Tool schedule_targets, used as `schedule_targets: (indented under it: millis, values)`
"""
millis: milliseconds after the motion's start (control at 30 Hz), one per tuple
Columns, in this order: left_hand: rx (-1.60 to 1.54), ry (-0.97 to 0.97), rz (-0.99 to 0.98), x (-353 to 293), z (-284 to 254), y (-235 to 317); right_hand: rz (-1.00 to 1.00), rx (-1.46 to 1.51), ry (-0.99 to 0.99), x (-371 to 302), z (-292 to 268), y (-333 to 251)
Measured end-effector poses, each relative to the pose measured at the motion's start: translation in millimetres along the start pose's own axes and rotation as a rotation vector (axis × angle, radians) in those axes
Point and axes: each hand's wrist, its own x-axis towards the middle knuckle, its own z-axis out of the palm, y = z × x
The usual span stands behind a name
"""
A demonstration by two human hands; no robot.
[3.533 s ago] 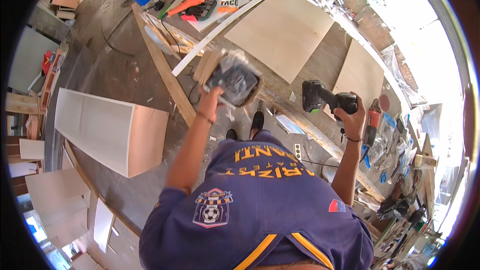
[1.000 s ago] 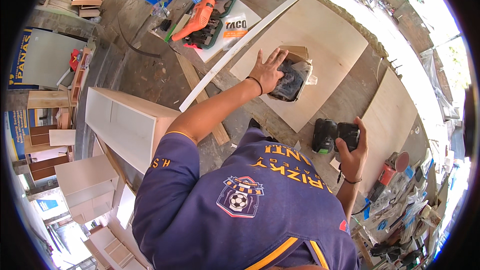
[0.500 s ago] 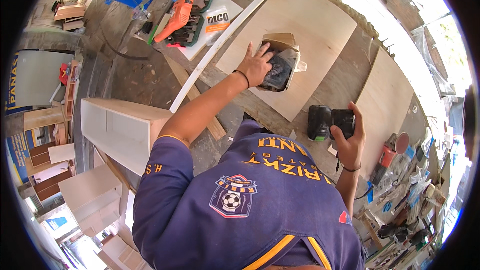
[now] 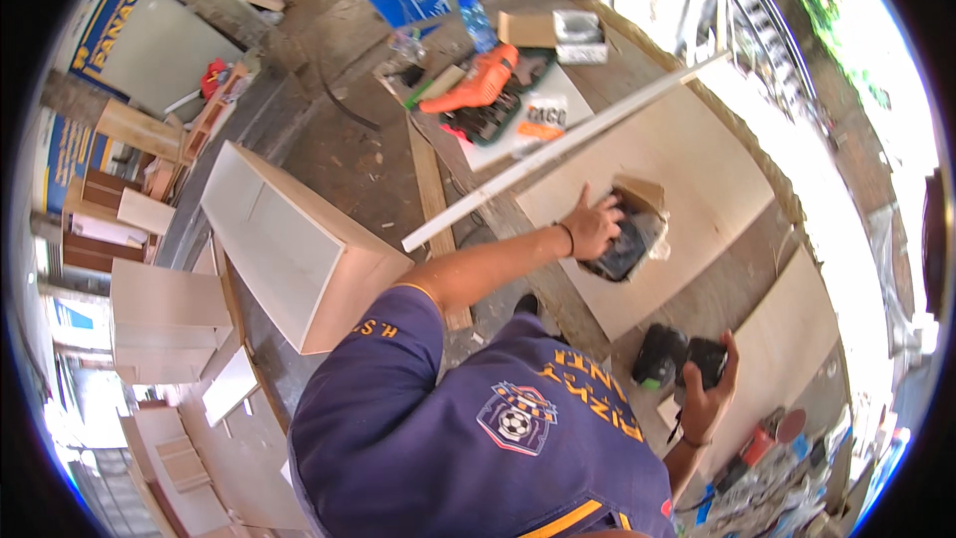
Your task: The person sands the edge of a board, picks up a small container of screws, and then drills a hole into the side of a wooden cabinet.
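My left hand (image 4: 595,229) reaches out over a small open cardboard box (image 4: 642,191), its fingers spread and touching the box's near-left side. Inside the box sits a black object (image 4: 625,251), partly under my fingers; its kind does not show clearly. Lower right, my right hand (image 4: 707,404) is closed around a black block that looks like a power-tool battery pack (image 4: 706,363). Right beside it on the left is a second black block with a green patch (image 4: 660,356), perhaps touching it.
The box rests on a plywood sheet (image 4: 712,174), with a long white strip (image 4: 558,147) along its left. Beyond lie an orange drill (image 4: 478,83), a bottle (image 4: 476,22) and a small carton (image 4: 581,37). A grinder (image 4: 762,443) lies lower right; a white-faced cabinet (image 4: 284,239) stands left.
The whole view has swung, so the scene sits further right and lower. Both hands keep nearly the same pose, the left at the box, the right on the battery pack.
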Motion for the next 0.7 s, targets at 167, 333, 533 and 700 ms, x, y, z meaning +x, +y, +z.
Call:
schedule_targets:
  millis: [167, 333, 533, 700]
  values:
    - [-0.474, 0.273, -0.112, -1.1, -6.3, 8.0, 0.017, 0.000, 0.000, -4.2, -3.9, 0.3]
    - [-0.518, 0.519, -0.148, 3.0, -10.3, -6.2, -0.010, -0.091, -0.007, 4.0, -6.0, -6.6]
    - [-1.646, 0.286, -0.539, 9.0, -45.2, -6.2, 0.047, -0.058, 0.015, 12.1, -5.8, -1.0]
    - [-2.171, 0.113, -0.530, 5.5, -45.8, -7.2, 0.022, -0.065, 0.016, 8.0, -6.5, 0.7]
